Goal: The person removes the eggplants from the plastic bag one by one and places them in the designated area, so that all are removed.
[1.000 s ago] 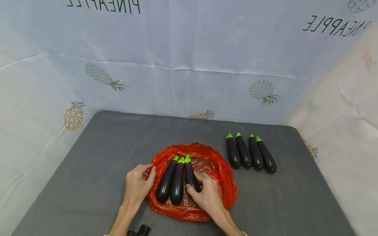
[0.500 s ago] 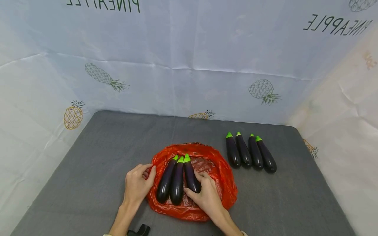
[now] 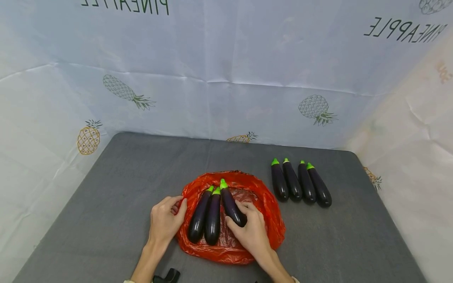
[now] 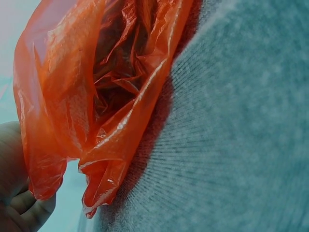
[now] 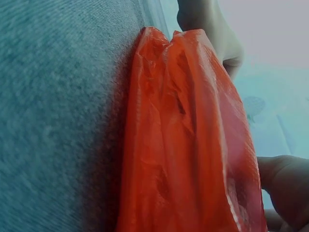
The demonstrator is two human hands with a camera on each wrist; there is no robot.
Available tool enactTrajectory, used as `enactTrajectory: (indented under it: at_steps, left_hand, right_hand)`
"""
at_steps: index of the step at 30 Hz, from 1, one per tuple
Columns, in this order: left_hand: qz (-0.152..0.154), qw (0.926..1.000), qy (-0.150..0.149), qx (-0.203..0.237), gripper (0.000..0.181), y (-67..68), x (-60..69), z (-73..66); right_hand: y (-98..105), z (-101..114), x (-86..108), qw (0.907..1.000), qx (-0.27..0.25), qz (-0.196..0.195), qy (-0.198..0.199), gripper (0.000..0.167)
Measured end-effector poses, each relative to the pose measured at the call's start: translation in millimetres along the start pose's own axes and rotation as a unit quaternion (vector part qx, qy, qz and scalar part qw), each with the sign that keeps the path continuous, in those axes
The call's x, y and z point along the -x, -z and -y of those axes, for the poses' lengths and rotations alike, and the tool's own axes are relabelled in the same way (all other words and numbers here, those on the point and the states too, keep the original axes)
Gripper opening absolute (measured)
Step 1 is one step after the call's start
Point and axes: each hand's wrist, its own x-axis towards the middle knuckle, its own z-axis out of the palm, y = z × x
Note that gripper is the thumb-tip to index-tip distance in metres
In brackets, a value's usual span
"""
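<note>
An opened red plastic bag [image 3: 277,226] lies on the table with its rim spread in a ring. Two dark purple eggplants [image 3: 199,218] with green stems rest side by side inside it. A third eggplant [image 3: 231,206] is held near its round lower end by my right hand [image 3: 254,232], thumb on one side and fingers on the other. At the bag's left edge, my left hand [image 3: 165,220] pinches the rim. In the left wrist view the bag [image 4: 67,96] bunches by the fingers. The bag wall [image 5: 178,145] hides the eggplants in the right wrist view.
Several more eggplants [image 3: 291,182] lie in a row on the grey tabletop [image 3: 141,165], right of the bag. A black object [image 3: 171,276] shows at the bottom edge near the left forearm. A pineapple-print curtain [image 3: 212,106] hangs behind the table.
The third eggplant has shifted away from me, its lower end swinging right, apart from the other two. My right hand moved along with it. The left hand stays at the rim.
</note>
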Motion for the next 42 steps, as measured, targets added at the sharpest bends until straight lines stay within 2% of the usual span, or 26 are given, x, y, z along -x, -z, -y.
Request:
enactTrajectory:
  at_steps: [9,25,42]
  left_hand:
    - [-0.003,1.0,-0.002,0.003,0.008,0.0,-0.5,-0.7]
    - [-0.003,0.9999,-0.006,0.008,0.007,0.6,-1.0,0.0]
    - [-0.004,0.9999,-0.011,0.009,0.008,1.6,-1.7,-1.3]
  right_hand:
    - [6,3,-1.6,0.9981,-0.052,-0.028,0.014,0.047]
    - [19,11,-6.7,0.9943,-0.089,-0.047,0.037,0.044]
    - [39,12,-14.9,0.992,-0.085,-0.079,0.049,0.048]
